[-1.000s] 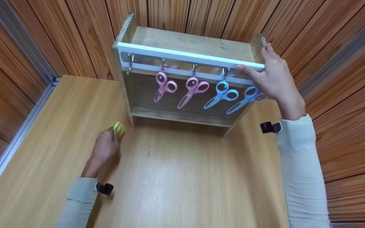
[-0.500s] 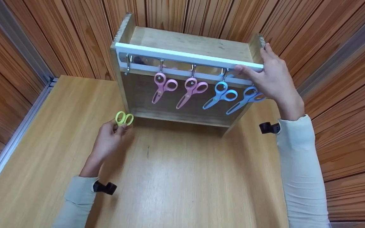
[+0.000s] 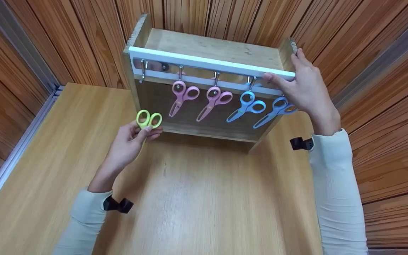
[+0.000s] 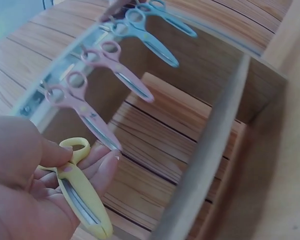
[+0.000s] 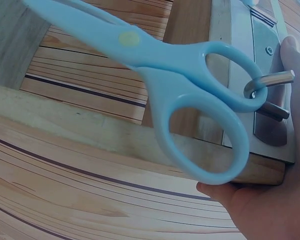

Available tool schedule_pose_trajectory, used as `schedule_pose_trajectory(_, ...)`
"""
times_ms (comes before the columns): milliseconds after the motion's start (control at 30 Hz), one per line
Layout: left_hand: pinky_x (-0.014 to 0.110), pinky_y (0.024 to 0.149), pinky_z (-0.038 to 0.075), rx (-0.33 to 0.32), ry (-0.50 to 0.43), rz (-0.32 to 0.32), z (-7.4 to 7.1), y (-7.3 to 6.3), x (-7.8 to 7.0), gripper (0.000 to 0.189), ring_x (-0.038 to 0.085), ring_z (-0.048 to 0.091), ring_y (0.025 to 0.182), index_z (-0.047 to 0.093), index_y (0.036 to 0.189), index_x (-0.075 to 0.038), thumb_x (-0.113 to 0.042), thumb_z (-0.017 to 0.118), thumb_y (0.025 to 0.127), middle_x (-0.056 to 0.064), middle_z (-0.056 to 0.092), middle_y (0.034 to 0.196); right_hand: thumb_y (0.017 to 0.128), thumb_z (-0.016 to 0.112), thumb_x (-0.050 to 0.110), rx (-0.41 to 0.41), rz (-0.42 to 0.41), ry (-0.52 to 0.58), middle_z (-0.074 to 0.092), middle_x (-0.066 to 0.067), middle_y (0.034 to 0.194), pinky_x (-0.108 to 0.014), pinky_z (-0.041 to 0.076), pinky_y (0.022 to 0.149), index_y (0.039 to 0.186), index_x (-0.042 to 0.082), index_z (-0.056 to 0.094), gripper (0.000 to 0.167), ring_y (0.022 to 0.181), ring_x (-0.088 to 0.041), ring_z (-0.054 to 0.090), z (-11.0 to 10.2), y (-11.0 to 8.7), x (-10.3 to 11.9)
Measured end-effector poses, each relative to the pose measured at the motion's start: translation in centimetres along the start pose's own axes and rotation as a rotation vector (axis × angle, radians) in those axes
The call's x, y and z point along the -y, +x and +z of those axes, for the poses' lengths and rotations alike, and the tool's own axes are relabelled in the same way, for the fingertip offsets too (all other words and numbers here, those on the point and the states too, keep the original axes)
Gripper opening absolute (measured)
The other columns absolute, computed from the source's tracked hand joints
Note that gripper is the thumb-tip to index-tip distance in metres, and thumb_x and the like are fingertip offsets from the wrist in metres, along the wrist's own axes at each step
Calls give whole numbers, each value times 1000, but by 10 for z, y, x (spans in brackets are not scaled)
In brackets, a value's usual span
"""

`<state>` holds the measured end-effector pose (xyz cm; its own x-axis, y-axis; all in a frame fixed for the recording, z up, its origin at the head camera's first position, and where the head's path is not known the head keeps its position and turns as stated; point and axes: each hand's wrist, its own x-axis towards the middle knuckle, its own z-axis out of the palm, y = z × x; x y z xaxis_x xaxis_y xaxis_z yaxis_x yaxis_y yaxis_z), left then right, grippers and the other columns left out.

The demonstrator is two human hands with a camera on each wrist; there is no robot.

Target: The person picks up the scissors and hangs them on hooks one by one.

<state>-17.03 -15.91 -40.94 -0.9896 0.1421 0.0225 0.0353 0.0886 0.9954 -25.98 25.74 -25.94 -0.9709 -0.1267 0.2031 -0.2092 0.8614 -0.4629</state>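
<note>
My left hand (image 3: 124, 143) pinches a pair of yellow scissors (image 4: 79, 187) between thumb and fingers, finger loops upward, just left of the wooden shelf unit (image 3: 211, 42). In the left wrist view the yellow blades point down across the fingers. My right hand (image 3: 308, 86) grips the unit's upper right corner, thumb over the white hook rail (image 3: 207, 62). Two pink scissors, one left (image 3: 180, 96) and one right (image 3: 214, 101), hang from the rail's hooks. Two blue scissors (image 3: 245, 107) hang farther right, the outermost (image 5: 155, 57) close by my right hand. The leftmost hook (image 3: 143, 72) bears nothing.
The unit stands on a wooden table (image 3: 190, 198) near a wood-plank wall (image 3: 225, 17). A metal strip (image 3: 16, 156) runs along the table's left side. Black wrist cameras (image 3: 119, 204) sit at both sleeve cuffs.
My left hand has risen from the table toward the unit's left side, turning the yellow scissors so their loops face upward. The right hand stays on the corner.
</note>
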Motion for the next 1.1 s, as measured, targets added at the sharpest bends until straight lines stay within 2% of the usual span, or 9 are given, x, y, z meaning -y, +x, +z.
schedule_pose_trajectory(300, 25, 101, 58, 28, -13, 25, 0, 2, -26, 37, 6, 75, 110, 54, 146, 5, -8, 49, 111, 29, 68, 136, 93, 59, 74, -2, 11, 4, 3, -11, 178, -65, 22, 130, 167, 5, 19, 109, 163, -47, 10, -1, -2, -1)
schedule_pose_trajectory(500, 26, 101, 59, 57, -20, 75, -2, 3, -45, 36, 7, 76, 111, 56, 144, 5, -8, 49, 111, 27, 69, 135, 94, 59, 74, 4, 1, 0, 3, -13, 178, -65, 20, 131, 167, 4, 20, 108, 163, -47, 10, 0, -2, -2)
schedule_pose_trajectory(667, 28, 102, 59, 83, -28, 84, -5, 9, -59, 34, 8, 77, 110, 56, 141, 5, -9, 50, 111, 27, 70, 134, 94, 58, 75, 10, 16, 0, 2, -12, 178, -66, 18, 131, 167, 5, 19, 109, 163, -47, 9, -1, -3, -2)
schedule_pose_trajectory(800, 25, 101, 58, 89, -14, 80, -9, 15, -69, 35, 8, 77, 109, 56, 141, 5, -12, 51, 111, 25, 70, 134, 93, 58, 76, 2, 15, -2, 3, -12, 178, -66, 19, 131, 167, 4, 20, 110, 163, -48, 10, -1, -3, -2)
schedule_pose_trajectory(933, 24, 101, 58, 84, 17, 99, -13, 20, -75, 35, 8, 76, 110, 57, 142, 3, -14, 51, 111, 24, 71, 134, 93, 60, 75, -10, -2, 0, 5, -14, 178, -65, 22, 130, 167, 3, 22, 110, 163, -48, 13, 0, -1, -1)
schedule_pose_trajectory(1100, 27, 101, 59, 88, 3, 102, -19, 29, -71, 36, 9, 77, 109, 56, 141, 6, -13, 50, 111, 22, 73, 131, 93, 61, 74, -15, -6, -5, 6, -15, 178, -65, 24, 129, 167, 4, 23, 108, 162, -48, 14, 0, 0, 0)
